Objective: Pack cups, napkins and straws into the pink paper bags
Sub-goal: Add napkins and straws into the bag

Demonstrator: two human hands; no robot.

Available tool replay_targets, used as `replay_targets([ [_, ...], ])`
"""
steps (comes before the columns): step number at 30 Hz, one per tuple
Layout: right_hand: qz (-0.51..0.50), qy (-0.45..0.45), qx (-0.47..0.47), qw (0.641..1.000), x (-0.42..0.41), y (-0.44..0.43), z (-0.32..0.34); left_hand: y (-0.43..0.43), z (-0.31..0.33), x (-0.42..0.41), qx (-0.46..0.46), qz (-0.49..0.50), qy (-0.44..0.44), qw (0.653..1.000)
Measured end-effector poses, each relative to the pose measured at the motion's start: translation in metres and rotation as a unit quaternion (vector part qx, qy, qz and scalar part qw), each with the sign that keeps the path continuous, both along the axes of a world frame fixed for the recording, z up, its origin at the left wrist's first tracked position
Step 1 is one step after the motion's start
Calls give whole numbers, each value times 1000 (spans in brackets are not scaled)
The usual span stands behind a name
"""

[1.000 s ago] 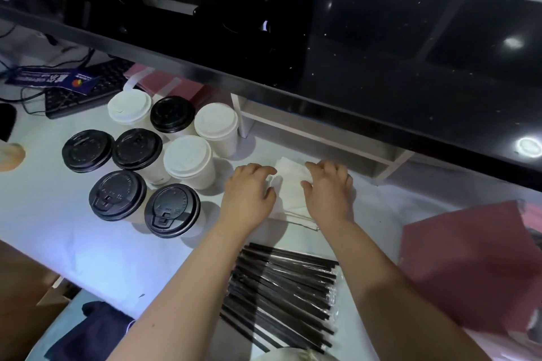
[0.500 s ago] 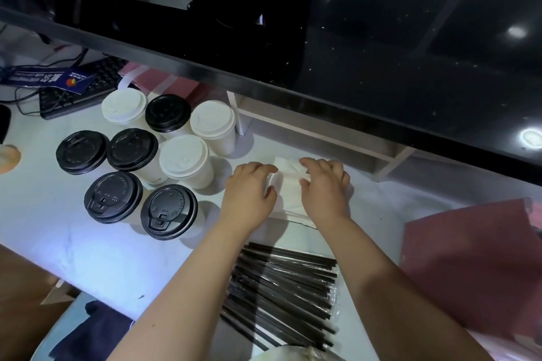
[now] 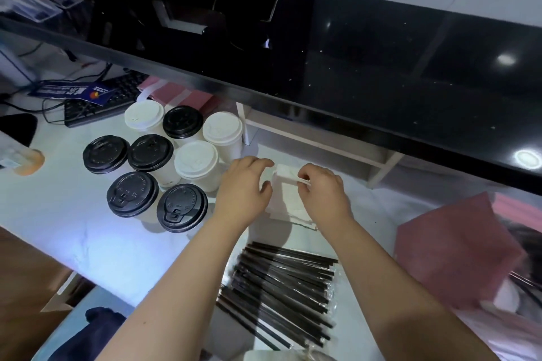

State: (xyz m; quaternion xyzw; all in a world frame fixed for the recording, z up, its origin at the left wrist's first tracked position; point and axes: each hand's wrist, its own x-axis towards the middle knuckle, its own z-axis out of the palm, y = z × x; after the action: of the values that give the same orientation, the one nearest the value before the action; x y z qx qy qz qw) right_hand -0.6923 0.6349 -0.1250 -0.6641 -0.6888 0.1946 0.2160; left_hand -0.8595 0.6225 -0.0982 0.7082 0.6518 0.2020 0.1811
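- Wrapped black straws lie fanned on the white counter nearest the camera; a pale object at the bottom edge is cut off and cannot be named.
- Just beyond, the right hand curls its fingers to pinch the top sheets of the napkins, stacked on the counter between both hands. The left hand sits bent-fingered at the stack's left edge, and its own back hides any grip.
- The step appears to be napkin picking. The next move calls for separating a few sheets cleanly and carrying them right to the pink paper bag, whose mouth is blurred.
- Farther left, lidded cups wait; a black shelf hides whatever lies behind them.
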Motion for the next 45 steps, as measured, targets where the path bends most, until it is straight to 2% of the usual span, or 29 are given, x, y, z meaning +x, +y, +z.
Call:
replay_targets([
  [11,38,-15,135,990,31,-42,120,-28,108,6,133,-25,77,988],
  [16,7,-33,192,981,73,-77,189,-42,152,47,200,-72,67,975],
  [21,-56,-15,179,982,136,-124,223,-57,172,115,228,-140,59,962],
  [29,-160,-11,132,978,227,-195,214,-92,155,209,193,-245,19,950],
  [33,-191,-6,93,977,252,-211,190,-105,135,232,125,-259,-10,958],
  [36,-199,-14,69,977,258,-207,167,-109,118,238,108,-267,-17,958],
  [41,-181,-96,65,977,264,-180,140,-102,115,243,92,-317,16,944],
  [45,-155,-153,90,972,265,-162,122,-96,112,247,83,-303,47,948],
])
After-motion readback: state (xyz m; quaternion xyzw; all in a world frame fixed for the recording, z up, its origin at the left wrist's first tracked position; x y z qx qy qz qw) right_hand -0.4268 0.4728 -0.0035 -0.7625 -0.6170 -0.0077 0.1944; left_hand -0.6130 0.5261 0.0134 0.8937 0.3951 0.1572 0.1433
